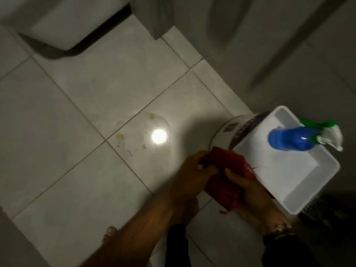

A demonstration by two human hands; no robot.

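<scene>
**Both hands on the red cloth, beside the bucket**

On my feed both hands are closed on the red cloth (229, 160), which hangs bunched above the tiled floor (77, 112), towards its near right corner and just in front of the white bucket (229, 128). The left hand (192, 170) has its fingers curled round the cloth's left end. The right hand (244, 187) grips the other side, with its thumb laid across the top and the rest of its fingers tucked under the fabric, where I cannot see them. A few loose red threads stray from the cloth's right edge over the near left rim of the white tub (279, 170).

That tub rests tilted on top of the bucket. A blue spray bottle (292, 138) with a green and white trigger head stands inside it, against the tub's far right corner.

Out on the floor, well to the left of the hands, lies a thin wet spill (138, 130) with yellowish specks, spread across a grout line. A bright spot of reflected light (159, 136) sits at its right edge. Bare toes (109, 234) show at the floor's near edge, below the left forearm. A dark slatted grate (316, 207) lies under the tub's near corner. The picture is dim and soft, so finer detail on the cloth escapes me.
</scene>
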